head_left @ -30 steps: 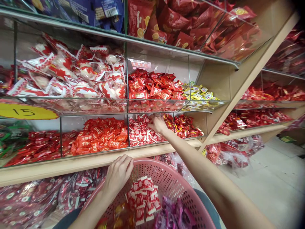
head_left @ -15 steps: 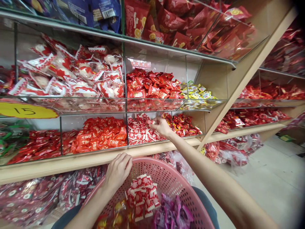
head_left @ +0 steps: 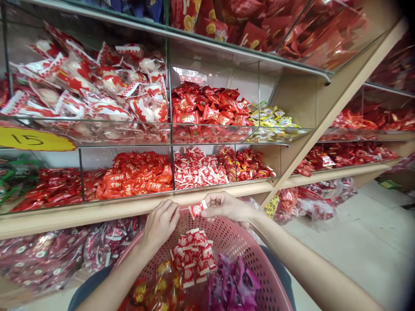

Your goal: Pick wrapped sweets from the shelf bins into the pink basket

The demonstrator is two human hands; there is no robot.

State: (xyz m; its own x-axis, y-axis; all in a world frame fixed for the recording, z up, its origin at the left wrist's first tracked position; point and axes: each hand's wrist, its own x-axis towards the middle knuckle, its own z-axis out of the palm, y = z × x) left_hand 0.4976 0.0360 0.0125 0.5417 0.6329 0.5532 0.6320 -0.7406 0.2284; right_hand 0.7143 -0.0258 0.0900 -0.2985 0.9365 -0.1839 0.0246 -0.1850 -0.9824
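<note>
Pinched between the thumb and fingers of my right hand (head_left: 227, 207) is a small red and white wrapped candy (head_left: 197, 209), held over the far rim of a pink plastic basket (head_left: 256, 255). My left hand (head_left: 162, 222) is closed over that rim at the left, its fingertips hidden. Inside the basket lies a pile of matching red and white candies (head_left: 194, 257). Purple-wrapped candies (head_left: 231, 283) are at its right, and clear packets with yellow and red contents (head_left: 160, 287) at its left. More of the same red and white candies (head_left: 197, 168) fill a lower shelf compartment.
The wooden shelf edge (head_left: 97, 214) runs just beyond the basket. Orange-red packets (head_left: 138, 175) and dark red packets (head_left: 254, 164) fill neighbouring compartments. A yellow price tag (head_left: 32, 139) marked 15 hangs at left. Plastic bags (head_left: 42, 259) lie under the shelf.
My right hand has come back from the shelf compartment to the basket's far rim, bringing one candy along. My left hand stays at the rim. The view has shifted slightly.
</note>
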